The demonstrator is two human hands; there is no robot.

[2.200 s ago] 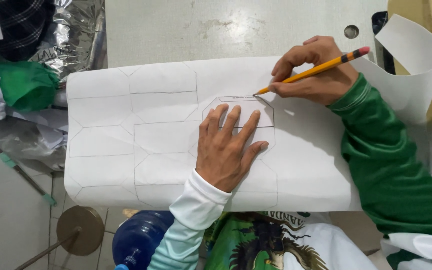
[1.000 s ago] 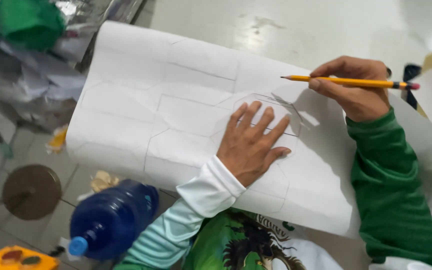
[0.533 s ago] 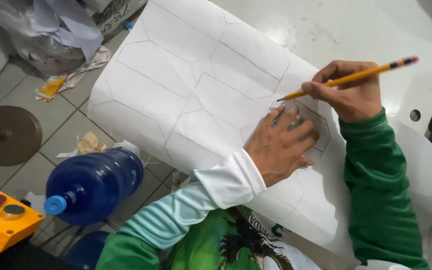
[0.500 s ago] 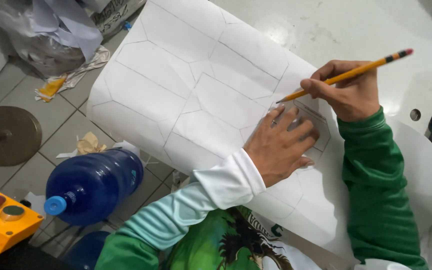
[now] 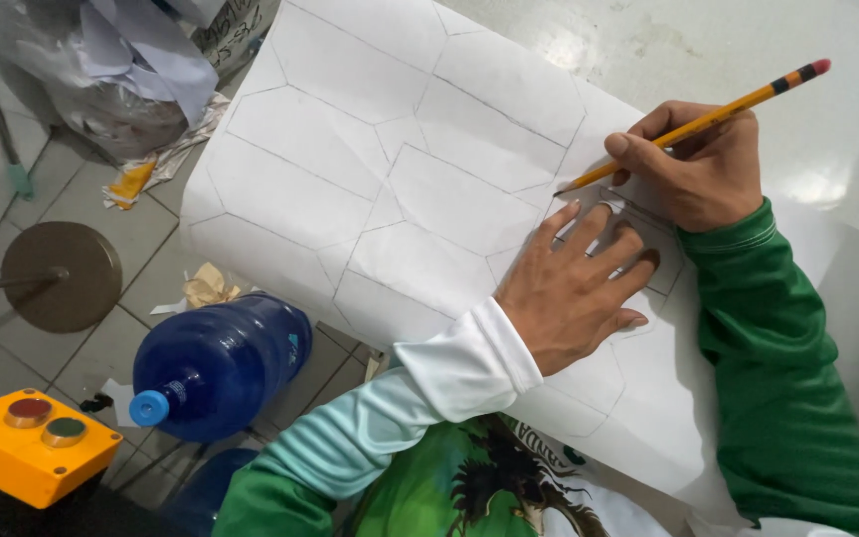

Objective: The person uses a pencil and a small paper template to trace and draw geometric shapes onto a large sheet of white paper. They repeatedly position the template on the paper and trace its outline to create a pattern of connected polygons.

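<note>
Pinched in my right hand (image 5: 703, 174), the grip was clamped on a yellow pencil (image 5: 693, 124), its tip touching the white sheet (image 5: 390, 179) just beyond my fingertips, its eraser end angled up and away. My left hand (image 5: 574, 288) held nothing; its grip was apart, fingers spread flat, pressing a small template (image 5: 648, 234) against the sheet directly below the pencil tip. That sheet, ruled with pencilled outlines, lay across the bench (image 5: 748, 40) and overhung its edge beside my left wrist. Well below that wrist, a blue bottle (image 5: 216, 368) lay on the tiled floor (image 5: 101, 338), with a yellow button box (image 5: 27, 447) near it.
</note>
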